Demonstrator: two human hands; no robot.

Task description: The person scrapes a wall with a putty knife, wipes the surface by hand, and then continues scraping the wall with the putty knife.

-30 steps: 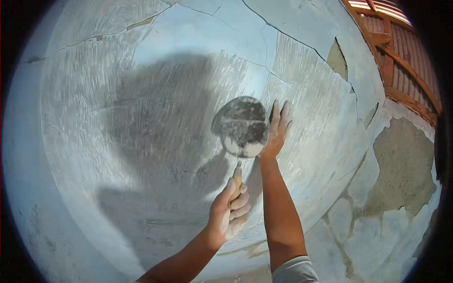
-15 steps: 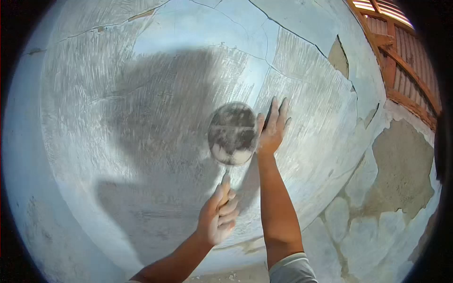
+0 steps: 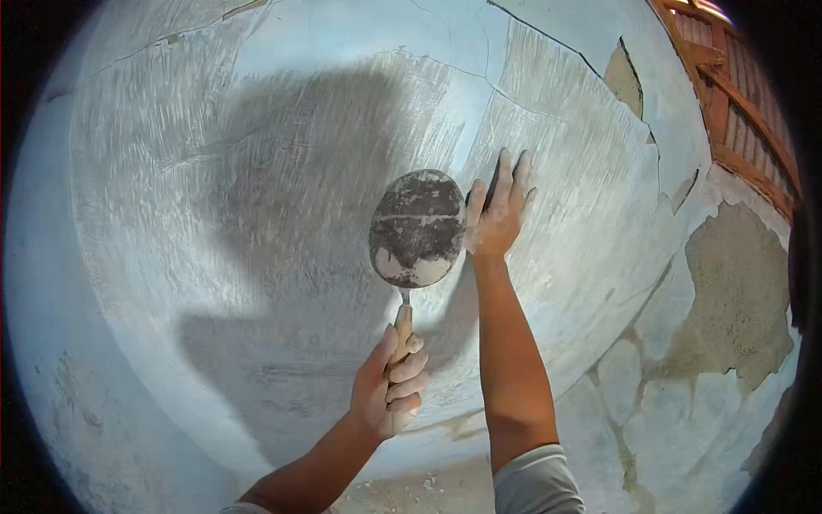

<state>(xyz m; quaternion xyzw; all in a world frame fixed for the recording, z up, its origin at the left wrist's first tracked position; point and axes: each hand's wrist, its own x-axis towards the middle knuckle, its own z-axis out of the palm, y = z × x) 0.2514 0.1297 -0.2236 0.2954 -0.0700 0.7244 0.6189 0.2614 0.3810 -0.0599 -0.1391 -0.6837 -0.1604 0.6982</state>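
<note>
My left hand [image 3: 394,385] is wrapped round the wooden handle [image 3: 403,330] of a round tool. The tool's dark disc [image 3: 417,230] has pale dusty patches and a line across it, and stands upright in front of the scratched wall [image 3: 325,171]. My right hand [image 3: 501,210], dusty and with fingers spread, lies against the wall just right of the disc; its index side is close to the disc's edge. Whether it touches the disc, I cannot tell.
Cracks run across the upper wall. Bare grey patches [image 3: 738,291] show at the right where the coating is gone. A wooden frame with corrugated sheets [image 3: 753,111] is at the upper right. Shadows fall on the left of the wall. Crumbs lie at the bottom.
The disc was blurred and now looks sharp. Both hands and the tool sit slightly higher in the view, and the wall has shifted a little as the camera moved.
</note>
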